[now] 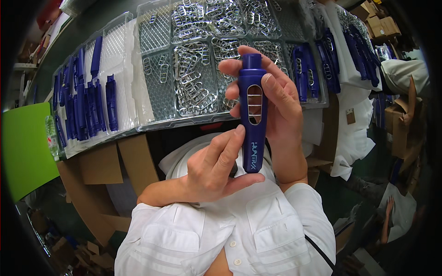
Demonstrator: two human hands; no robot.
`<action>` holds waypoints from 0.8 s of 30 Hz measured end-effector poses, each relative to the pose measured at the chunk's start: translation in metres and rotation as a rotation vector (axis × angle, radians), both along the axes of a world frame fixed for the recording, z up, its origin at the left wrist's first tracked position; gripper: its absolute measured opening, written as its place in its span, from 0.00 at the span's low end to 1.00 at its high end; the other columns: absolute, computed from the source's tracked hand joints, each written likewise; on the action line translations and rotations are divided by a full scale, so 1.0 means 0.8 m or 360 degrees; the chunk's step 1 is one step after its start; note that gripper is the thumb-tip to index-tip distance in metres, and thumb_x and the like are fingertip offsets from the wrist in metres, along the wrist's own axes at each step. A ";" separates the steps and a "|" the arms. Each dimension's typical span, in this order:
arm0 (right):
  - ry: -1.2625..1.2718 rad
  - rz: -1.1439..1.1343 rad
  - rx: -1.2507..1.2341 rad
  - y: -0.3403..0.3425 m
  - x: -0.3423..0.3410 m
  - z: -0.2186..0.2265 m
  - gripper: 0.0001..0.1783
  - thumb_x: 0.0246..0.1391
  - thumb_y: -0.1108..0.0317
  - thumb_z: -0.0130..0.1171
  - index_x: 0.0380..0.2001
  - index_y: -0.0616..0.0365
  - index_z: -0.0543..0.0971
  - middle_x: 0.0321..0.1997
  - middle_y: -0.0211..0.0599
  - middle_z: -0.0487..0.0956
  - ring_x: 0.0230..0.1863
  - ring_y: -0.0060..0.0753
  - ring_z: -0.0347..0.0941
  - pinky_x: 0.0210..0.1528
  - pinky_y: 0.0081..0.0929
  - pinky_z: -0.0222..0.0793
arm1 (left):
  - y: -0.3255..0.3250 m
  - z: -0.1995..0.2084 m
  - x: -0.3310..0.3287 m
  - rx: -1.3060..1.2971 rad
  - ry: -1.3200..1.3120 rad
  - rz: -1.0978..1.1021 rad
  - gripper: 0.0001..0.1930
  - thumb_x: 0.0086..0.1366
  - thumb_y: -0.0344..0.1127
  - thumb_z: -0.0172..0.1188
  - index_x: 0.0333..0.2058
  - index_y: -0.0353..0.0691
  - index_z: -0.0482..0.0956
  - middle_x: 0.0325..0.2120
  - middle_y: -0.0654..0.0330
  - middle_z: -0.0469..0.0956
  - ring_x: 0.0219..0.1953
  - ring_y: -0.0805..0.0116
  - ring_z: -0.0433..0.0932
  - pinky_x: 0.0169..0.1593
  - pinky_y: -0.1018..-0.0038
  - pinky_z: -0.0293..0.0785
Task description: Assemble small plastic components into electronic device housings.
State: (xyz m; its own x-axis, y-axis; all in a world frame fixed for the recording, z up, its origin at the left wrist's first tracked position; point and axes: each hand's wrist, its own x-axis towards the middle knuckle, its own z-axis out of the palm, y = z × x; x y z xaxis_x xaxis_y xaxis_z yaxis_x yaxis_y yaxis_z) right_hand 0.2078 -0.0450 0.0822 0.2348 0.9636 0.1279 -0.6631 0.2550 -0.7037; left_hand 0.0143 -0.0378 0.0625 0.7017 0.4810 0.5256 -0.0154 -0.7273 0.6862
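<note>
Hands of one person meet at the centre of the head view, both closed around a slim dark-blue plastic cylindrical casing [253,115] held upright above the person's white shirt [230,230]; the right hand [281,101] wraps the upper half of the casing from behind, thumb pressed on its front beside an oval window, fingertips curling round the far side near the narrower cap end; the left hand [214,168] supports the lower half, index finger laid along the casing's left flank and thumb under its rounded base. Through the oval window a bright wire clip is visible, seated inside the casing; pale lettering runs down the lower front. Beyond the hands lies a counter [92,27] carrying clear moulded plastic trays [159,85]; the central trays hold heaps of loose silver-coloured metal wire clips [195,78]; the tray compartments to the left hold rows of dark-blue plastic casings [83,106] lying on white foam sheets [122,69]; more blue casings [329,62] lie at the right on further white padding. Brown cardboard panels [110,165] stand below the counter's near edge; a bright green flat board [25,147] occupies the left margin. At the far right, well apart from the held casing, another person's pale sleeve [403,71] shows among cardboard boxes [382,23].
</note>
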 end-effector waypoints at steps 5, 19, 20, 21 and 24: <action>0.0120 0.0011 -0.0035 0.002 -0.001 -0.005 0.33 0.74 0.59 0.50 0.71 0.73 0.57 0.64 0.67 0.71 0.52 0.42 0.84 0.43 0.36 0.90 | 0.008 0.001 0.002 0.0050 -0.0052 -0.0013 0.55 0.51 0.57 0.80 0.64 0.18 0.67 0.45 0.46 0.78 0.29 0.68 0.79 0.30 0.74 0.79; -0.0090 -0.0072 -0.0193 0.003 -0.008 -0.005 0.35 0.71 0.58 0.55 0.69 0.73 0.61 0.60 0.65 0.75 0.48 0.38 0.84 0.41 0.30 0.89 | 0.019 0.012 -0.001 -0.0076 0.0094 -0.0023 0.48 0.51 0.58 0.78 0.61 0.26 0.74 0.42 0.48 0.81 0.34 0.59 0.85 0.33 0.71 0.83; -0.0091 -0.0071 -0.0196 0.002 -0.009 -0.004 0.35 0.71 0.58 0.55 0.69 0.73 0.61 0.60 0.65 0.75 0.48 0.38 0.84 0.41 0.30 0.89 | 0.021 0.010 0.000 0.0001 0.0098 -0.0024 0.47 0.51 0.56 0.78 0.61 0.27 0.74 0.42 0.49 0.81 0.34 0.60 0.84 0.33 0.72 0.83; -0.0123 -0.0094 -0.0202 0.002 -0.010 -0.003 0.35 0.70 0.58 0.56 0.69 0.73 0.62 0.60 0.64 0.76 0.47 0.36 0.84 0.40 0.28 0.89 | 0.023 0.008 0.001 0.0078 0.0102 -0.0025 0.47 0.50 0.55 0.78 0.62 0.28 0.74 0.42 0.50 0.81 0.33 0.60 0.84 0.33 0.72 0.82; -0.0179 -0.0131 -0.0218 0.000 -0.013 -0.002 0.35 0.69 0.58 0.58 0.69 0.72 0.63 0.59 0.62 0.77 0.45 0.34 0.83 0.39 0.25 0.87 | 0.028 0.000 0.004 0.0171 0.0049 -0.0032 0.51 0.43 0.55 0.83 0.59 0.26 0.74 0.41 0.46 0.83 0.28 0.62 0.83 0.28 0.72 0.81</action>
State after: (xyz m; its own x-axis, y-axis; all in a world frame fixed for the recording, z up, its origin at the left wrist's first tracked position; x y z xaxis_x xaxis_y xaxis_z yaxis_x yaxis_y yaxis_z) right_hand 0.1975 -0.0446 0.0805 0.3054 0.9518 0.0266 -0.5592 0.2019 -0.8041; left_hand 0.0174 -0.0154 0.0627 0.7271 0.4087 0.5516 -0.0108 -0.7965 0.6045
